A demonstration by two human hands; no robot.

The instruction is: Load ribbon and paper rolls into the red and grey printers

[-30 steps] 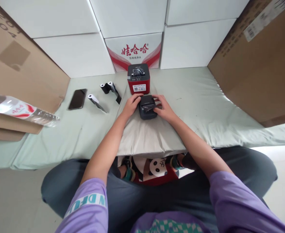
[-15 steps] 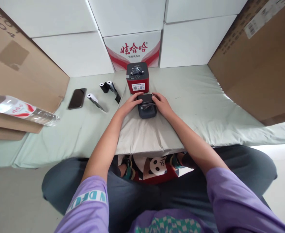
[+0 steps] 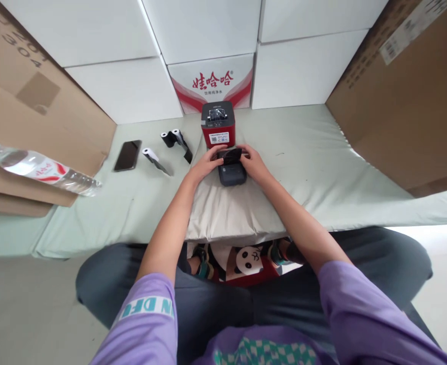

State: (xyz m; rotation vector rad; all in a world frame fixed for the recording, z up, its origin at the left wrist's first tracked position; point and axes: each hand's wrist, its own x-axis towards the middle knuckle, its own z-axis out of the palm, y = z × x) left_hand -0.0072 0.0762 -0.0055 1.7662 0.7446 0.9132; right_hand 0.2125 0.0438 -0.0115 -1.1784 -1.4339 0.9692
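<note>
At the far left a clear water bottle point(image 3: 40, 167) lies on flattened cardboard point(image 3: 25, 126). To its right, on the pale green sheet point(image 3: 322, 152), rest a black phone point(image 3: 127, 155), a small white paper roll point(image 3: 147, 152) and a black roll with a trailing strip point(image 3: 174, 139). In the middle, on a grey cushion point(image 3: 227, 213), sits a small dark printer point(image 3: 231, 167), just near of a red and black printer point(image 3: 217, 124) that stands against a white carton with red lettering point(image 3: 213, 81). The left hand point(image 3: 208, 161) grips the dark printer's left side, fingers curled over its far top edge. The right hand point(image 3: 251, 163) clasps its right side, fingertips on the raised lid. A large brown box point(image 3: 406, 101) fills the far right.
</note>
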